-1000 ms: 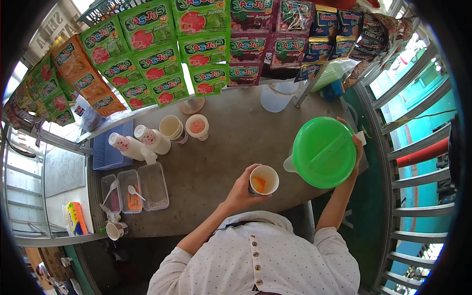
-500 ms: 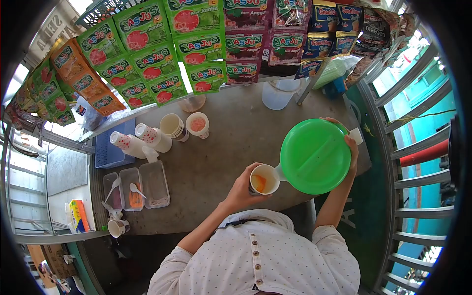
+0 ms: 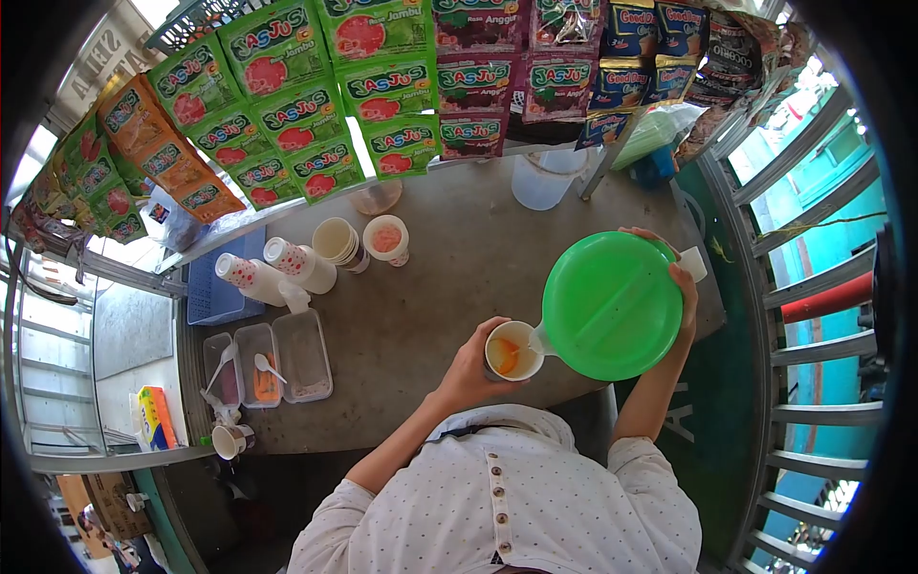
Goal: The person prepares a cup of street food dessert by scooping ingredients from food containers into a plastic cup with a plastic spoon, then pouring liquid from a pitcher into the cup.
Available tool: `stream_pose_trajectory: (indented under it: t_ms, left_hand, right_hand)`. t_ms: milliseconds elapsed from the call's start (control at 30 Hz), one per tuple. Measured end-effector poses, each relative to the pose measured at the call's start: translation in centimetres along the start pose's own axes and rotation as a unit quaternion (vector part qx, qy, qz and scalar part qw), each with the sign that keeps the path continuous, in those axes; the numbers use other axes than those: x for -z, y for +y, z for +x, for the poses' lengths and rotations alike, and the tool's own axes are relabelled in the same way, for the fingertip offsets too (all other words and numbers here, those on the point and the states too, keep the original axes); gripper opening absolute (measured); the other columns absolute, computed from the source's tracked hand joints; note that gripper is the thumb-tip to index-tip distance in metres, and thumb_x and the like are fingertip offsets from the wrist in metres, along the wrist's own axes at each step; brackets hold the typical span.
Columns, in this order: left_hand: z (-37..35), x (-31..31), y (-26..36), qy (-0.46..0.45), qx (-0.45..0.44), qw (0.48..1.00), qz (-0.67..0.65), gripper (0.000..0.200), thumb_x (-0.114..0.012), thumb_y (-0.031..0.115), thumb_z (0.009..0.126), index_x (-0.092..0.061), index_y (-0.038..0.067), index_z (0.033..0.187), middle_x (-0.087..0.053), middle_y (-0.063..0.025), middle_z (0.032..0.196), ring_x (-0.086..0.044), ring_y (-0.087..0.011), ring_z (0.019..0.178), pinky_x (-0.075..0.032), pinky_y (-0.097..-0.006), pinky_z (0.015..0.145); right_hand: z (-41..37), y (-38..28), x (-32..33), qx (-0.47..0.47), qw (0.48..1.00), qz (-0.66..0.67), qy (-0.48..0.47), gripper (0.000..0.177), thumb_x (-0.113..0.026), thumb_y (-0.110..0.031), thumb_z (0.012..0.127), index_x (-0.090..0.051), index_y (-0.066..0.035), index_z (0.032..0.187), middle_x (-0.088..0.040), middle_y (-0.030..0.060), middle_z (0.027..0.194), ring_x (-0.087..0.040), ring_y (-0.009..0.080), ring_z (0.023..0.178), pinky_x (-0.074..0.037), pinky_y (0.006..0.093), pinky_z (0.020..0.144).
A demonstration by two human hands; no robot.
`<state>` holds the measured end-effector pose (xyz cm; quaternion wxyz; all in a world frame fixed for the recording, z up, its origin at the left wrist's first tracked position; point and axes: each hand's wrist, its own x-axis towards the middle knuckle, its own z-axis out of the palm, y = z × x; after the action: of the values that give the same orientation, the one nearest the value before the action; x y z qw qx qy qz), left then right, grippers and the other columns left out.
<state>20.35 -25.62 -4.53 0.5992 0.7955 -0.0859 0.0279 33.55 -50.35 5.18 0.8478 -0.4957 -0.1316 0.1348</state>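
Observation:
My left hand [image 3: 464,371] is wrapped round a paper cup [image 3: 509,330] close in front of my body. An orange-coloured substance lies in the bottom of the cup, with some liquid about it. My right hand [image 3: 683,287] grips a pitcher with a green lid [image 3: 612,306] by its far right side. The pitcher tilts to the left, and its pale spout meets the cup's right rim. A thin clear stream seems to run from the spout into the cup. The lid hides most of the pitcher's body.
Paper cups with pink contents [image 3: 386,237] and nested cups [image 3: 337,243] stand farther back, beside cup stacks [image 3: 304,266]. Open plastic tubs [image 3: 302,359] with spoons lie left. A clear bucket [image 3: 545,182] stands at the back. Drink sachets [image 3: 387,86] hang overhead.
The liquid in the cup appears to have risen and spread around the orange substance. The pitcher has shifted slightly left; both hands keep their hold.

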Motion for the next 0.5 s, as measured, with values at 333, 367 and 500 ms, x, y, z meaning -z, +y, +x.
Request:
stream_pose_trajectory:
  t_ms: [333, 367, 500]
  left_hand:
    - [0.02, -0.14, -0.08, 0.006, -0.006, 1.0, -0.003, 0.084, -0.085, 0.019, 0.06, -0.037, 0.007, 0.128, -0.058, -0.013, 0.112, -0.059, -0.0256, 0.105, -0.047, -0.0358, 0.091]
    - [0.03, -0.11, 0.02, 0.004, -0.006, 1.0, -0.005, 0.084, -0.085, 0.019, 0.06, -0.037, 0.007, 0.128, -0.058, -0.0131, 0.113, -0.059, -0.0255, 0.105, -0.047, -0.0357, 0.091]
    - [-0.04, -0.07, 0.1, -0.01, 0.013, 1.0, -0.025, 0.084, -0.084, 0.019, 0.062, -0.036, 0.007, 0.13, -0.055, -0.0152, 0.118, -0.056, -0.0279, 0.109, -0.045, -0.036, 0.095]
  right_hand:
    - [0.08, 0.08, 0.09, -0.008, 0.999, -0.03, 0.01, 0.066, -0.053, -0.042, 0.077, -0.049, 0.005, 0.123, -0.053, 0.0203, 0.126, -0.054, 0.0305, 0.113, -0.044, 0.0415, 0.096]
    - [0.1, 0.07, 0.11, -0.008, 0.999, -0.034, 0.011, 0.066, -0.053, -0.042, 0.077, -0.049, 0.005, 0.123, -0.053, 0.0204, 0.126, -0.054, 0.0305, 0.113, -0.044, 0.0415, 0.096]
    - [-0.09, -0.27, -0.5, -0.005, 1.0, 0.006, 0.015, 0.06, -0.054, -0.035, 0.078, -0.05, 0.007, 0.122, -0.053, 0.0212, 0.125, -0.053, 0.0294, 0.113, -0.041, 0.0388, 0.098]
